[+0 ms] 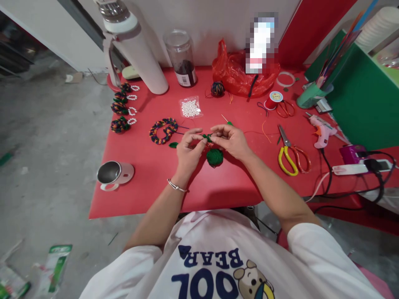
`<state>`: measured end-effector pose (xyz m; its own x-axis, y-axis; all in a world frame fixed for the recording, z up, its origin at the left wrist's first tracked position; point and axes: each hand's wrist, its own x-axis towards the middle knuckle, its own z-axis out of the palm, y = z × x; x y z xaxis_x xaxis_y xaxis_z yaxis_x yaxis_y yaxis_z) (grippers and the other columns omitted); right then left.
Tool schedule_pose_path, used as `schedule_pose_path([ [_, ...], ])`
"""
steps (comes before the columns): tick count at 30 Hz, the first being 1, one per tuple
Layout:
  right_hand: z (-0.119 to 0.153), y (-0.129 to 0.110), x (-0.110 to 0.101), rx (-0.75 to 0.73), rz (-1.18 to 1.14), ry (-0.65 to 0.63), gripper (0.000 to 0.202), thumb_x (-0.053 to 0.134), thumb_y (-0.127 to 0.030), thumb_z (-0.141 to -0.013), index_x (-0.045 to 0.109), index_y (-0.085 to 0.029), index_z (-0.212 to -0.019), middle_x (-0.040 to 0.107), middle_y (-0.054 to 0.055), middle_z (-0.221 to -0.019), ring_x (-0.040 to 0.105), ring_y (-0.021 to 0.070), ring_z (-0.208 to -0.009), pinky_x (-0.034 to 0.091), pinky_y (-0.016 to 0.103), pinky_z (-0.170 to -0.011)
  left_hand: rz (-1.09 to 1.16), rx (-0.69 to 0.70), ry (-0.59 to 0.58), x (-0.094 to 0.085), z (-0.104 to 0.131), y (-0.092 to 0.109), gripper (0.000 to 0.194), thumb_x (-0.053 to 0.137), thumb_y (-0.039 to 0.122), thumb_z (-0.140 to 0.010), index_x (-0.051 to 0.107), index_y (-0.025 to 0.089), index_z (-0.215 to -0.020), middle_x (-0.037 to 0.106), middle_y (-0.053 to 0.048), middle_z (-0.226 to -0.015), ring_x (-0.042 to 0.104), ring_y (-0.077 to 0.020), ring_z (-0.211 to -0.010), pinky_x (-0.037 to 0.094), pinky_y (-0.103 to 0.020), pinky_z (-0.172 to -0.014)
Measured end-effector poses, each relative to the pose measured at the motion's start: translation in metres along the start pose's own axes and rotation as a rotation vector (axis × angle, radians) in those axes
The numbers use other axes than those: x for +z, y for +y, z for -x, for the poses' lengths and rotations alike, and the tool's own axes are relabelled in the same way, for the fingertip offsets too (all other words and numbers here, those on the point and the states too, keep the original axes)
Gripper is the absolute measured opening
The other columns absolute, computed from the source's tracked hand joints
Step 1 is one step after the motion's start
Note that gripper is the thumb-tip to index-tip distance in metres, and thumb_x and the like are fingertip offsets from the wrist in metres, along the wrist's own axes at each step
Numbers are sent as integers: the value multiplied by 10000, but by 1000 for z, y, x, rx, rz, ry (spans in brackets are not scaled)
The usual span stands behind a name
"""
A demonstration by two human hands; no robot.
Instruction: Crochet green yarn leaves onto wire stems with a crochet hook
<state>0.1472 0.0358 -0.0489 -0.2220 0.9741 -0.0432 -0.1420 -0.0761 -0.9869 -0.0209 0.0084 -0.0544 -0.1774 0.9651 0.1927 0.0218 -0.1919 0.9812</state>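
Note:
My left hand [190, 147] and my right hand [231, 140] meet over the red table, fingertips pinching a small dark green yarn piece [206, 137] between them. Just below the fingers sits a ball of green yarn [215, 157]. Behind my right hand, a thin hook with a green handle [230, 123] points up and left; its lower end is hidden. Left of my hands lie a small green crocheted leaf [173, 145] and a curled multicoloured crocheted strip [163, 131] with dark yarn tails.
A mug [115, 173], flask [137, 54] and jar [181, 58] stand left and back. A bead packet [190, 107] lies behind my hands. At right are yellow-handled scissors [287, 155], thread spool [273, 100], pink glue gun [322, 129] and cables. Crocheted pieces [120, 124] line the left edge.

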Motion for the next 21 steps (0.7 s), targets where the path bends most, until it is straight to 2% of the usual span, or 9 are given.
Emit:
schedule_pose_path([
  [2,0,-1,-1,14,-9,-24,372,852,-363,-717,707,-228,-1032,710,-15,-845,651,104,-686,526,213,-547,155,-160,-33,2,1,0,180,849,280,-731,688,200,-728,748,-70,-989,698,-170,-836,560,-275,-681],
  [5,1,-3,-4,11,-5,-46,363,845,-350,-720,710,-226,-1034,717,-11,-860,670,111,-711,561,233,-595,311,-324,-63,5,1,2,282,884,296,-650,628,191,-701,677,1,-690,538,-86,-500,421,-210,-456],
  [7,2,-3,-5,-6,15,-59,356,845,-349,-724,716,-224,-1031,724,-6,-870,679,120,-737,597,262,-656,355,-360,-64,6,0,6,333,904,277,-599,601,193,-708,614,38,-579,478,-66,-434,358,-187,-413],
  [11,3,-5,-7,-41,70,-89,338,854,-374,-726,732,-219,-1000,740,6,-881,686,132,-766,617,287,-707,404,-451,-129,5,-1,13,396,913,253,-560,673,189,-868,650,38,-614,489,-69,-415,300,-176,-362],
  [13,1,-7,-9,-48,102,-70,328,842,-407,-754,740,-220,-1004,745,8,-876,684,134,-752,610,288,-697,391,-494,-175,5,0,14,340,896,265,-586,686,172,-837,635,32,-575,477,-70,-396,300,-178,-354],
  [15,-2,-8,-16,-91,169,38,287,788,-432,-822,750,-224,-1016,757,12,-874,689,142,-753,605,298,-714,380,-509,-170,4,0,14,285,882,263,-600,677,164,-772,612,28,-529,479,-72,-388,312,-174,-357],
  [19,-12,-9,-38,-289,465,394,156,702,-347,-907,773,-225,-974,795,32,-941,714,168,-857,580,337,-852,437,-496,-71,4,-3,12,260,870,217,-585,689,160,-762,635,19,-542,511,-73,-409,339,-163,-370],
  [21,-15,-7,-47,-313,623,417,129,683,-291,-919,781,-224,-969,802,40,-953,716,183,-857,564,348,-848,471,-501,-42,3,-4,9,250,865,199,-590,695,158,-769,645,18,-554,521,-74,-414,346,-161,-370],
])
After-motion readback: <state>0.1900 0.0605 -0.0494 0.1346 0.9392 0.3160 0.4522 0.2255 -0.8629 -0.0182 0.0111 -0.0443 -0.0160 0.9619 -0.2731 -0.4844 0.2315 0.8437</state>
